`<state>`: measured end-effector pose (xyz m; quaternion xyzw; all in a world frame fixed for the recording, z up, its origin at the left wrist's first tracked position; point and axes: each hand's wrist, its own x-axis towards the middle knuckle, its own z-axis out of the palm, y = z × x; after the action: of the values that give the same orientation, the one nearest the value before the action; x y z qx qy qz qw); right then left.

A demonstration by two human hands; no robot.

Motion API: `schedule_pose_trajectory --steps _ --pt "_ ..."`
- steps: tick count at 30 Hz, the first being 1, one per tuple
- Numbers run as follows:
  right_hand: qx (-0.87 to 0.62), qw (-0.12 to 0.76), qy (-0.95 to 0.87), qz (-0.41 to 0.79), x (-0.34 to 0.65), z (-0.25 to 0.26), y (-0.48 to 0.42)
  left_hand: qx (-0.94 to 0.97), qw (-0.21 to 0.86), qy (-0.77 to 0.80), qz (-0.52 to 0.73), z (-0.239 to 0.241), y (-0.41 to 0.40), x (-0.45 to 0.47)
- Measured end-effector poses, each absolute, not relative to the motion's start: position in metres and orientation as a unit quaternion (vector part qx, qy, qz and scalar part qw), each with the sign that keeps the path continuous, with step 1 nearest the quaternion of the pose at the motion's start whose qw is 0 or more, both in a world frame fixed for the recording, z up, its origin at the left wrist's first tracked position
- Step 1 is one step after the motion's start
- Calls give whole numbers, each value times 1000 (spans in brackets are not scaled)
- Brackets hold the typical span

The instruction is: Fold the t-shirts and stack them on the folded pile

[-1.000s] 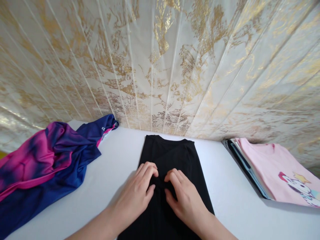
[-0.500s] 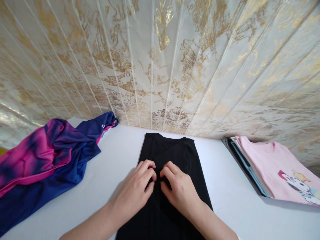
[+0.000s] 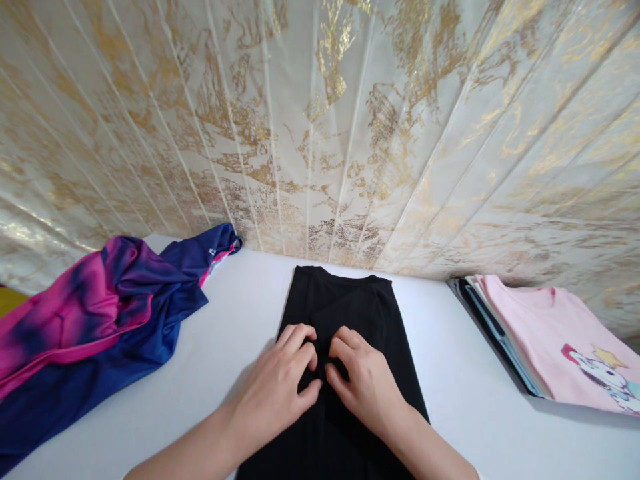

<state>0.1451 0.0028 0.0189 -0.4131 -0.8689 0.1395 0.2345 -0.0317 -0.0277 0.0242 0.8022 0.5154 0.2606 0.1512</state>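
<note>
A black garment (image 3: 345,300), folded into a long narrow strip, lies on the white table (image 3: 240,320) with its neckline toward the wall. My left hand (image 3: 280,390) and my right hand (image 3: 365,383) rest side by side on its middle. Their fingers are curled and the fingertips pinch the black cloth between them. The thumbs nearly touch. The lower part of the garment is hidden under my wrists and forearms.
A crumpled pink and navy sports shirt (image 3: 95,327) lies at the left of the table. At the right stands a stack of folded clothes (image 3: 545,340) topped by a pink shirt with a cartoon print. A gold-patterned wall (image 3: 320,133) closes off the back.
My hands have drawn closer together on the black garment, and their fingers have curled in from flatter to a pinch at its centre line.
</note>
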Motion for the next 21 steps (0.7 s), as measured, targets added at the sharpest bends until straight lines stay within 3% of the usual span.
schedule_pose_trajectory --steps 21 --pt "-431 252 -845 194 148 24 -1 796 208 494 281 16 -37 -41"
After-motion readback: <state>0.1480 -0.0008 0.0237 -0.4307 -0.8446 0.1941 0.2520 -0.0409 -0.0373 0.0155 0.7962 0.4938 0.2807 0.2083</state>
